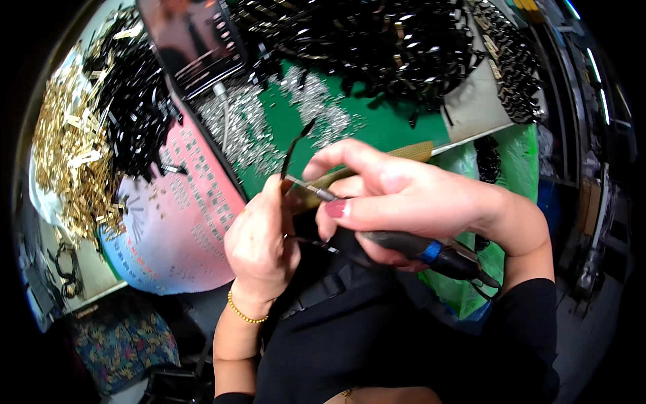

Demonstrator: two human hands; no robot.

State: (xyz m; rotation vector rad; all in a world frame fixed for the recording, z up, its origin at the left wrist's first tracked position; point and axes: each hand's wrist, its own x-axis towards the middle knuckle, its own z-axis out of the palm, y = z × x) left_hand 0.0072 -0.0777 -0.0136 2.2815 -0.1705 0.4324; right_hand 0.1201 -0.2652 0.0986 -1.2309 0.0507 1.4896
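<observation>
Closest to the wearer: black top (404, 330), gold beaded bracelet (245, 313) on the left wrist. Floral cloth (124, 343) low down, on the person's left.

Hands next, up in front of the chest. Left hand (262, 236): fingers curled in, thumb and forefinger clamped on a thin dark strip (294, 148), which sticks up out of the pinch, slightly curved, tip toward the far side of the table. Right hand (410, 195): thumb and fingers closed around a black handheld tool (451, 259), blue band near its rear end; forefinger arched, reaching toward the strip. Metal shaft (309, 188) slants out to the strip's lower end, by the left fingertips; contact there, can't tell.

Past the hands: pink-and-blue sheet (182, 222) on the left, green plastic bag (518, 161) at the right. Green mat (383, 121) behind, small silver parts (239, 128) scattered over it. Gold pieces (70, 168) piled far left, black pieces (134, 114) heaped beside them.

Farther back: phone (195, 40), screen lit, white cable (225, 111) plugged in; big heap of glossy black strips (377, 40) to its right.
</observation>
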